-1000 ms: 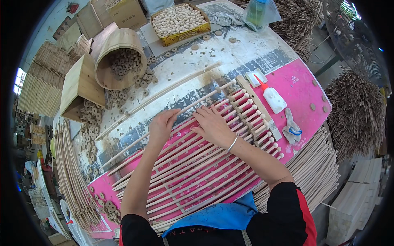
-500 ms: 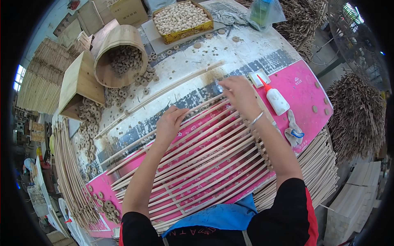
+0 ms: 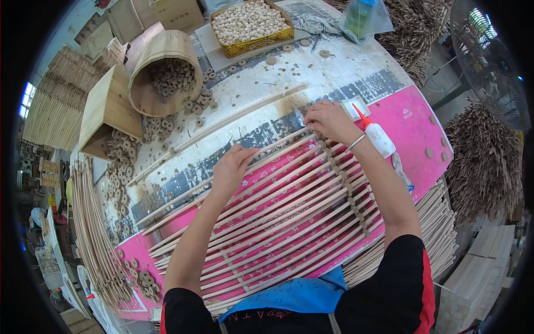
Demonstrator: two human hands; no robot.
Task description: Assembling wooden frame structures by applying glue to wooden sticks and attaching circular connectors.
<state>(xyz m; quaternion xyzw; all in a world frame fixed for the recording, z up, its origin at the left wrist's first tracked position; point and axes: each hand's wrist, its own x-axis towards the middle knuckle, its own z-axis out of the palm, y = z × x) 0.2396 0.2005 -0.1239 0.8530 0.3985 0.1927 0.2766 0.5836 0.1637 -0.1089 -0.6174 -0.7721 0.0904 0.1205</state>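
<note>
The right hand [image 3: 328, 119] is covering the far end of the slat panel [image 3: 278, 222] on the pink table [image 3: 414, 119], fingers curled, grip unclear; the left hand [image 3: 233, 167] is pressing flat on slats. A tipped wooden bucket [image 3: 161, 72] is spilling wooden rings [image 3: 172, 78]; a yellow tray [image 3: 250, 22] is holding pale beads.

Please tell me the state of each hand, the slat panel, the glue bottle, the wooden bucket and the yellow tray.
left hand: open, pressing on slats
right hand: fingers bent, at panel's far end
slat panel: flat on table
glue bottle: lying down, capped
wooden bucket: tipped over, rings spilling
yellow tray: full
</note>
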